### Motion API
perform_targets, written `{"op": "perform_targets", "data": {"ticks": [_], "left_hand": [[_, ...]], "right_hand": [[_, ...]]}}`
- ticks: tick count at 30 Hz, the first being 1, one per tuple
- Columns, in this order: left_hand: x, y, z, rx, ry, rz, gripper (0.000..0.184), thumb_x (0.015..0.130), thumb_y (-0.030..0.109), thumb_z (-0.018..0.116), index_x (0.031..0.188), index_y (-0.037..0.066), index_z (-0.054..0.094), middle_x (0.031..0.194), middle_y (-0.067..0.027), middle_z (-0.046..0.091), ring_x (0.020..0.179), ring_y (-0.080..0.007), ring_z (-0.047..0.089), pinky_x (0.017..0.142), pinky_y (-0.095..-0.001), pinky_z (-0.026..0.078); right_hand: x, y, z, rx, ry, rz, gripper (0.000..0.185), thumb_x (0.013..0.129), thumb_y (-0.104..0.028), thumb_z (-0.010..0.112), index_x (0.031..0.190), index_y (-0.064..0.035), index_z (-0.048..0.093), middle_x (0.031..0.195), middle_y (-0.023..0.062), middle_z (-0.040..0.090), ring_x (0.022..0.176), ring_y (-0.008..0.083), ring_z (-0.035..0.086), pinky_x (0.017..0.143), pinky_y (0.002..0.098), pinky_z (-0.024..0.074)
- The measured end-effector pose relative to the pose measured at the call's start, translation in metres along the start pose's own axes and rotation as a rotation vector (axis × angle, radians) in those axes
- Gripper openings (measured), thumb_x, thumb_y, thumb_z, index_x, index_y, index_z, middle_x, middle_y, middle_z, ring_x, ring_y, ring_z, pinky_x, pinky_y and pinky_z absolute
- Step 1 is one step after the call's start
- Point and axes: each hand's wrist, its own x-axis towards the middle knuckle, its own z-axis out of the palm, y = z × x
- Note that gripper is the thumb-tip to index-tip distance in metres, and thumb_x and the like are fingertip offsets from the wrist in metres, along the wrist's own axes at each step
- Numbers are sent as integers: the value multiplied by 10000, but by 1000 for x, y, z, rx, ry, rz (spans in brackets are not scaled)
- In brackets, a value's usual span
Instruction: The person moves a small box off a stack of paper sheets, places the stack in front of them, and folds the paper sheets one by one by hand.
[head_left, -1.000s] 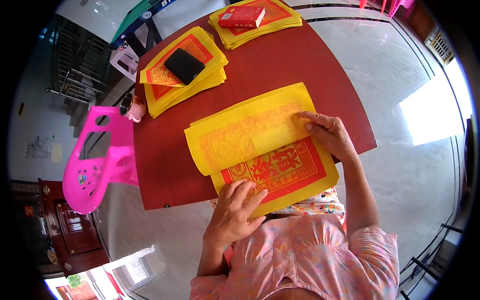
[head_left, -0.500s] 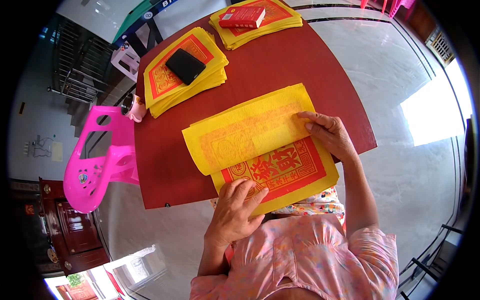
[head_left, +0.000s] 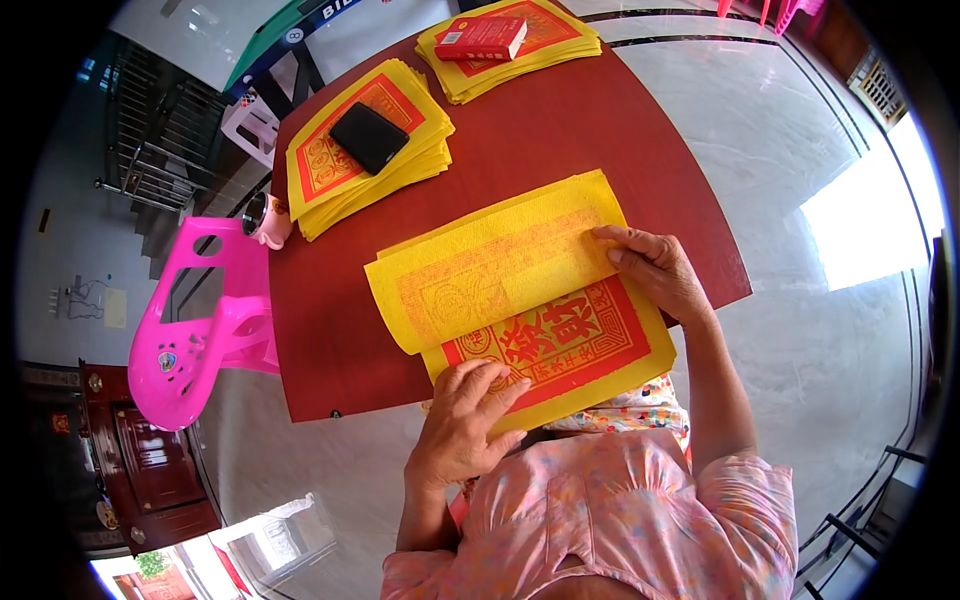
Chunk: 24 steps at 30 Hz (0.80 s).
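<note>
Yellow sheets: hardly moved since the earlier frames; the sheets [head_left: 480,285] lie at the table's near edge, right in front of you, partly over your lap. The far part is folded back towards you, pale side up, with the red printed face [head_left: 570,335] bare below the fold. The fold looks much as it did, so your handling seems to be at the same point.
Right hand: at 3 o'clock on the sheets, your right hand [head_left: 662,272] has thumb and forefinger nearly closed, pinching the folded flap by its edge.
Left hand: at 7 o'clock, your left hand [head_left: 465,415] is half open, fingers loosely bent and resting on the print, thumb apart; it grips nothing that you can see.
Phone stack: at 10 to 11 o'clock, a black phone [head_left: 369,138] lies on a yellow stack [head_left: 432,150]; its top sheet, raised at the left edge in the first frame, now lies down.
Book stack: at 12 o'clock, a red book [head_left: 480,38] lies on another stack [head_left: 575,45].
Mug: near 10 o'clock, a pink mug [head_left: 272,228] sits by the edge of the red table [head_left: 340,330]; its contents cannot be made out.
Chair: at 9 o'clock, a pink chair [head_left: 190,350].
</note>
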Motion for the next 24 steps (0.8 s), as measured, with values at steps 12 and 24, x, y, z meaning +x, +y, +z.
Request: {"op": "perform_targets", "data": {"ticks": [12, 24], "left_hand": [[-1, -6, 0, -22, 59, 32, 454, 706, 210, 757, 1107, 29, 648, 1151, -138, 583, 1121, -325, 502, 973, -425, 406], [-1, -5, -1, -39, 29, 3, 538, 618, 196, 816, 1109, 42, 657, 1165, -127, 571, 1131, -310, 493, 972, -416, 399]], "right_hand": [[1, 2, -2, -7, -13, -7, 238, 947, -105, 539, 1150, -55, 653, 885, 32, 684, 800, 68, 602, 750, 256, 523], [0, 0, -1, 10, -14, -6, 237, 947, -93, 539, 1151, -44, 649, 911, 31, 688, 826, 71, 605, 768, 261, 523]]}}
